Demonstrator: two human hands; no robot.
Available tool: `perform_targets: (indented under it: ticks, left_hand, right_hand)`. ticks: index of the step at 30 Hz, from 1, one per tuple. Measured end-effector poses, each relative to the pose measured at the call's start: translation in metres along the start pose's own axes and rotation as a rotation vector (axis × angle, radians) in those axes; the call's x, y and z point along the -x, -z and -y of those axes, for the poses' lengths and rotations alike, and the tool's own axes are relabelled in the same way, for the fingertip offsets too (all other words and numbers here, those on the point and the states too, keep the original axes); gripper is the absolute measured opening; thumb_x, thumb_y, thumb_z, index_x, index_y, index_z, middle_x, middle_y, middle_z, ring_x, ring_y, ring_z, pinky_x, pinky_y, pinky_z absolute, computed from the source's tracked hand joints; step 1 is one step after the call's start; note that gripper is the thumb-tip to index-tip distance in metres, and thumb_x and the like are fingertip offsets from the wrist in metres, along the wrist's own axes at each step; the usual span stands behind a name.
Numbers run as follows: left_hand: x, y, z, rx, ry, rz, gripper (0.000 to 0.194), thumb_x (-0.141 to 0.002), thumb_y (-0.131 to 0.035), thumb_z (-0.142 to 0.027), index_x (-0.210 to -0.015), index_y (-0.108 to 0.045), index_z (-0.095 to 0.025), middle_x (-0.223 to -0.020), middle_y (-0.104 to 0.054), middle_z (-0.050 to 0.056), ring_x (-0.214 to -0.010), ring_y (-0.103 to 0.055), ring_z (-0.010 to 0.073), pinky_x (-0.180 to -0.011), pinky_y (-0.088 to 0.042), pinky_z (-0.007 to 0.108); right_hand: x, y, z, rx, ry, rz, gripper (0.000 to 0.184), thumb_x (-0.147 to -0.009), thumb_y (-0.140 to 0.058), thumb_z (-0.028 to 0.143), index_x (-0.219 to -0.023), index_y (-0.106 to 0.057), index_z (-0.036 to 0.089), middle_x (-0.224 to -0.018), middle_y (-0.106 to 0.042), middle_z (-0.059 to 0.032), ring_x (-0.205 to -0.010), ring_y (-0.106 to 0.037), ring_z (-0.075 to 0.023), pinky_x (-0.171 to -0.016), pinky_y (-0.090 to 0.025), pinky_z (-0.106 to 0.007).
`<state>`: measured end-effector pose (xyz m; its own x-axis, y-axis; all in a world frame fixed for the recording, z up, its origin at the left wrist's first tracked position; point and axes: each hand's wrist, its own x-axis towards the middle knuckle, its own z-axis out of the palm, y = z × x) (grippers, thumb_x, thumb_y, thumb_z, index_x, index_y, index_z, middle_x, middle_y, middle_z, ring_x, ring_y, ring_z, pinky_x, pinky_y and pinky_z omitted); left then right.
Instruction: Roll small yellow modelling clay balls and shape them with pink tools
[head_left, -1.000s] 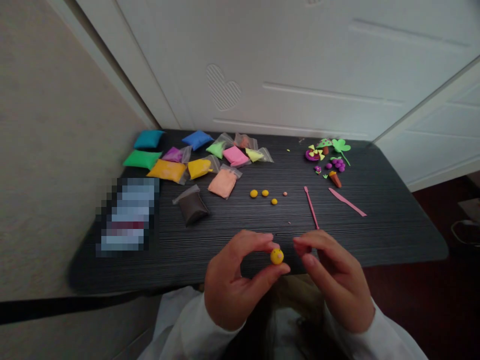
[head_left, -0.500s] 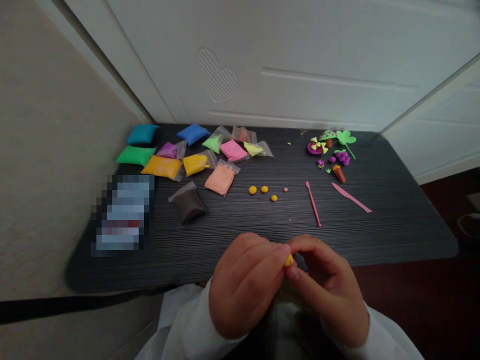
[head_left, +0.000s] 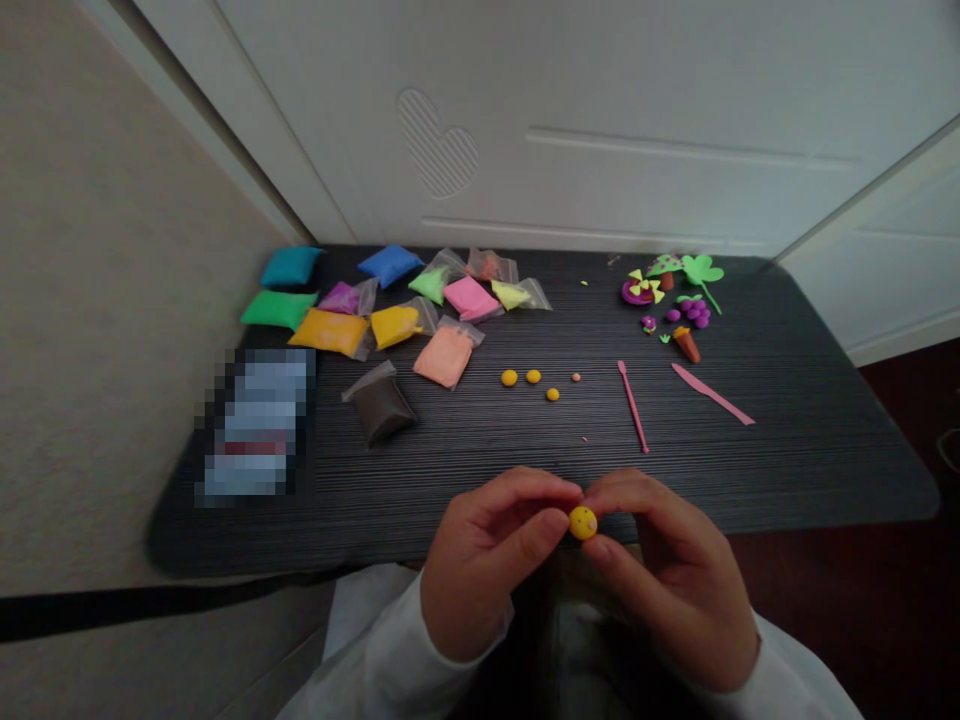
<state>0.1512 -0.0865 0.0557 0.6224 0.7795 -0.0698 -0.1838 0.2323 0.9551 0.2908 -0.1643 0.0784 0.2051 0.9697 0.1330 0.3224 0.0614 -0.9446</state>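
A small yellow clay ball (head_left: 583, 522) with tiny pale dots sits just over the near edge of the dark table (head_left: 787, 450). My left hand (head_left: 487, 560) pinches it from the left with index finger and thumb. Meeting it from the right, my right hand (head_left: 667, 580) has its curled fingertips on the same ball. Three little yellow clay pieces (head_left: 533, 377) and a tiny orange bit (head_left: 576, 377) lie on the table beyond my hands. A thin pink modelling stick (head_left: 634, 405) and a flat pink clay knife (head_left: 712, 393) lie to the right of them.
Several bags of coloured clay (head_left: 390, 310) lie at the table's back left, with a brown bag (head_left: 381, 405) nearer me. Small finished clay figures (head_left: 675, 295) stand at the back right. A white panelled door (head_left: 570, 120) rises behind the table, and a blurred flat item (head_left: 255, 420) lies at the left.
A second ago only my left hand held the ball and my right hand was apart. Both hands then closed over it, and now the ball shows again between both sets of fingertips.
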Motion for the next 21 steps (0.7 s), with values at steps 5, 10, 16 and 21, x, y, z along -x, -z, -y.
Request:
perform_targets:
  ticks: [5,10,16,21]
  left_hand:
    - [-0.003,-0.003,0.003,0.247,0.088,0.036,0.01,-0.073,-0.065,-0.026,-0.078,-0.072,-0.022,-0.076,-0.065,0.004,-0.073,-0.06,0.0145,-0.067,-0.049,0.026]
    - [-0.002,-0.011,0.001,0.515,0.229,0.091,0.009,-0.066,-0.071,-0.024,-0.074,-0.071,-0.019,-0.07,-0.067,0.002,-0.067,-0.059,0.0108,-0.063,-0.047,0.021]
    - [-0.007,-0.017,0.003,0.686,0.309,0.125,0.01,-0.063,-0.074,-0.019,-0.071,-0.069,-0.017,-0.068,-0.07,0.002,-0.061,-0.062,0.0079,-0.057,-0.046,0.016]
    - [-0.014,-0.017,0.006,0.693,0.324,0.049,0.013,-0.06,-0.076,-0.021,-0.067,-0.068,-0.016,-0.064,-0.069,0.001,-0.057,-0.06,0.0069,-0.055,-0.045,0.015]
  right_hand:
    - [0.002,0.001,-0.003,0.013,0.042,-0.009,0.023,-0.074,-0.062,0.015,-0.093,-0.056,0.026,-0.083,-0.06,-0.0004,-0.079,-0.057,-0.0144,-0.071,-0.047,-0.029]
    - [0.004,0.002,-0.008,-0.013,0.048,-0.045,0.029,-0.074,-0.063,0.021,-0.101,-0.054,0.027,-0.093,-0.059,-0.0035,-0.092,-0.056,-0.018,-0.079,-0.047,-0.033]
    - [-0.001,0.003,-0.011,-0.042,0.066,-0.016,0.025,-0.076,-0.061,0.025,-0.101,-0.058,0.027,-0.096,-0.062,-0.0049,-0.092,-0.058,-0.019,-0.079,-0.049,-0.034]
    - [-0.006,0.0,-0.017,-0.053,0.056,-0.023,0.022,-0.077,-0.06,0.025,-0.098,-0.058,0.028,-0.096,-0.061,-0.0032,-0.092,-0.058,-0.0169,-0.079,-0.048,-0.03]
